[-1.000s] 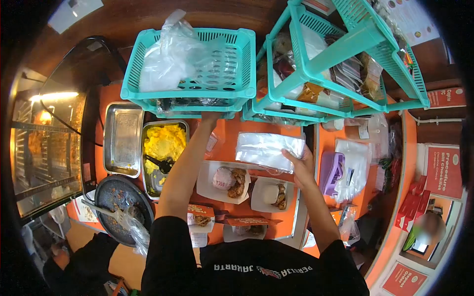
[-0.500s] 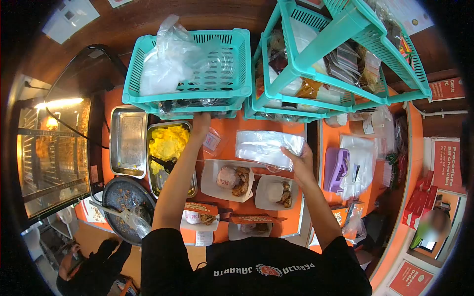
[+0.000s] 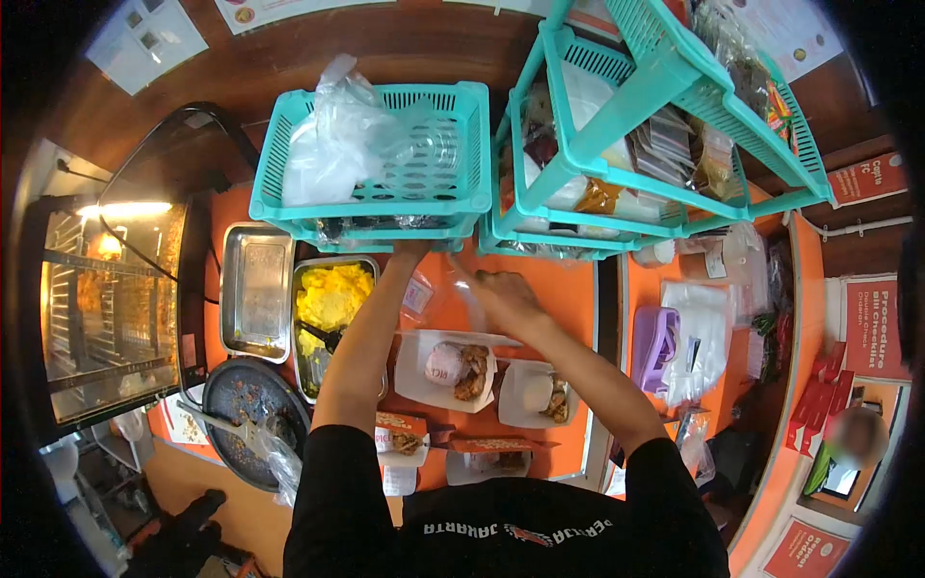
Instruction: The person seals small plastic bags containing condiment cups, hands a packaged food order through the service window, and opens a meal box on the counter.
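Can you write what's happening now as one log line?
left hand: mostly hidden at teal basket | right hand: near basket | open food boxes: on orange counter

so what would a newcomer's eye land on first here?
Probably the teal basket at top centre-left, with crumpled clear plastic heaped in it, and the tilted teal rack to its right. Next, I'd say, the bright yellow food in a metal tray just below and left of the basket, then the lit glass cabinet at far left.
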Demonstrator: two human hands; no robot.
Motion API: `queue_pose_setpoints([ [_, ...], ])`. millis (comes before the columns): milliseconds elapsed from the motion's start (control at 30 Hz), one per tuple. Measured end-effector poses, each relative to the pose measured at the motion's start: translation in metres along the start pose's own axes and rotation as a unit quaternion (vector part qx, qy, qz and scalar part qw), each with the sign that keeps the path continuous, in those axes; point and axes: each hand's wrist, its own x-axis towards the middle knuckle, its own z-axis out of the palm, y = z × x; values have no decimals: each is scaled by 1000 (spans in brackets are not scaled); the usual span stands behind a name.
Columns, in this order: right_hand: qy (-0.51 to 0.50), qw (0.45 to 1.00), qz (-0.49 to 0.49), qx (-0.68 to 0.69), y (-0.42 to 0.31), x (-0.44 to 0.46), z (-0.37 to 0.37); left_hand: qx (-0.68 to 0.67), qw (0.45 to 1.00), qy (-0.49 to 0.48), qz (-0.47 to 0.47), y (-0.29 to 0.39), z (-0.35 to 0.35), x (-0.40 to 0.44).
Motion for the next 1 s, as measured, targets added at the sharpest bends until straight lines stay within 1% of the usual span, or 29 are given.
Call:
queue_pose_setpoints([
  [33, -38, 999, -1, -24, 0, 14, 9, 0, 1000, 5, 0, -1, 6, 4],
  [67, -75, 996, -4, -49, -1, 28, 17, -73, 995, -7, -68, -3, 12, 5],
  [100, -93, 994, 37, -41, -1, 41, 30, -145, 980, -21, -136, -4, 15, 4],
  [133, -112, 990, 78, -30, 3, 50, 44, -216, 955, -37, -202, -4, 17, 0],
  [167, -113, 990, 77, -28, 13, 56, 63, -284, 919, -55, -267, -3, 18, -6],
  [200, -54, 996, 53, -47, 24, 61, 85, -350, 874, -72, -329, -1, 18, -13],
  [233, 4, 997, 30, -65, 27, 64, 90, -382, 847, -85, -361, 6, 9, -17],
  [267, -1, 998, 32, -61, 29, 65, 95, -411, 817, -96, -393, 14, 0, -22],
  [300, -52, 995, 55, -70, 28, 67, 88, -524, 713, -25, -465, 29, -35, -6],
  [333, -100, 989, 77, -79, 27, 70, 84, -619, 586, 50, -520, 37, -59, 7],
  [367, -101, 989, 78, -77, 26, 71, 84, -626, 571, 18, -530, 30, -69, 5],
  [400, -97, 986, 101, -87, 23, 71, 87, -625, 571, 16, -532, 34, -80, 7],
  [433, -92, 983, 124, -97, 18, 72, 85, -605, 560, 24, -565, 40, -93, 12],
  [467, -92, 983, 124, -95, 13, 75, 82, -584, 550, 33, -596, 48, -107, 18],
  [533, -154, 971, 158, -90, 7, 82, 79, -579, 550, 53, -599, 59, -123, 16],
  [567, -174, 966, 169, -88, 5, 83, 80, -564, 599, 37, -568, 58, -125, 12],
  [600, -45, 986, 151, -45, 17, 86, 113, -546, 645, 21, -534, 56, -124, 8],
  [633, 21, 989, 142, -21, 15, 88, 115, -544, 647, 21, -534, 55, -122, 5],
  [667, 86, 988, 128, 2, 13, 89, 118, -555, 679, 31, -479, 54, -120, 4],
  [700, 24, 990, 138, -15, 2, 88, 94, -564, 708, 41, -423, 52, -117, 2],
  [733, -7, 990, 142, -24, -2, 90, 87, -562, 709, 45, -424, 48, -113, 0],
  [767, -38, 988, 144, -34, -6, 92, 79, -435, 831, 47, -344, 44, -109, -1],
  [800, -74, 986, 141, -48, -5, 95, 80, -290, 922, 45, -252, 42, -108, -2],
  [833, -91, 984, 140, -55, -7, 97, 78, -289, 922, 47, -252, 49, -119, 7],
  [867, -108, 983, 138, -62, -8, 98, 76, -415, 854, 44, -311, 59, -129, 16],
  [900, -126, 975, 156, -94, -11, 99, 71, -531, 764, 41, -364, 64, -134, 18],
  [933, -143, 966, 175, -126, -15, 99, 66, -531, 764, 42, -365, 63, -133, 12],
  [967, -144, 966, 173, -126, -14, 102, 73, -527, 763, 11, -375, 63, -135, 8],
  [1000, -91, 974, 178, -108, -5, 107, 93, -523, 760, -21, -385, 63, -135, 2],
])
